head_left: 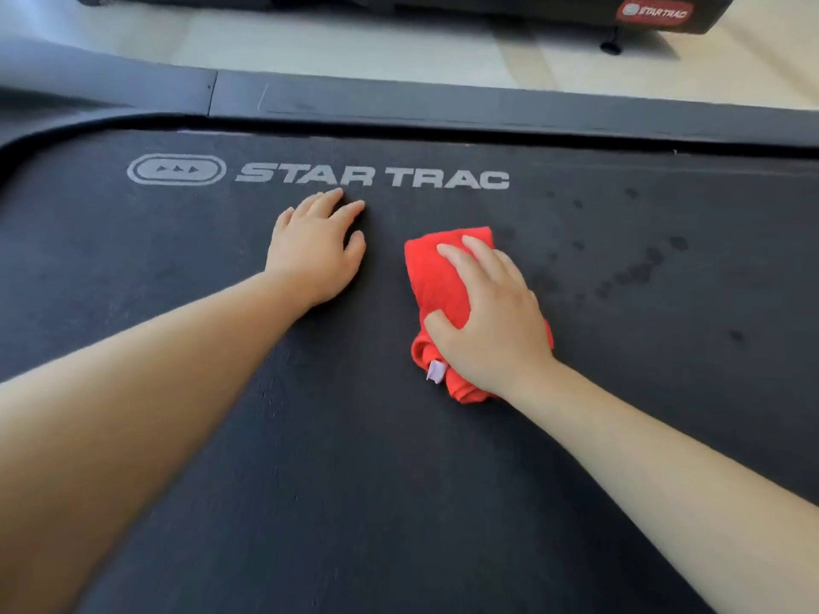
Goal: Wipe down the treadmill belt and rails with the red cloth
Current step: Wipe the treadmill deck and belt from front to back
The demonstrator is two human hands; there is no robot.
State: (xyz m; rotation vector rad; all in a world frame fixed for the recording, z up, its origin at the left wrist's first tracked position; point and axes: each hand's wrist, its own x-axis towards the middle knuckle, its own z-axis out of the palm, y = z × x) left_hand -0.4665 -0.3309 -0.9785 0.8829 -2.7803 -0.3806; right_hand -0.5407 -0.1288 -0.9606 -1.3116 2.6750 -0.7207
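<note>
The dark treadmill belt fills most of the view, with white "STAR TRAC" lettering near its far side. A folded red cloth with a small white tag lies on the belt at centre right. My right hand presses flat on top of the cloth, fingers and thumb gripping it. My left hand rests palm down on the bare belt just left of the cloth, fingers apart, holding nothing. The far side rail runs across the top beyond the belt.
Dark damp spots dot the belt to the right of the cloth. Beyond the rail is pale floor, and another dark machine with a red Star Trac badge stands at the top right.
</note>
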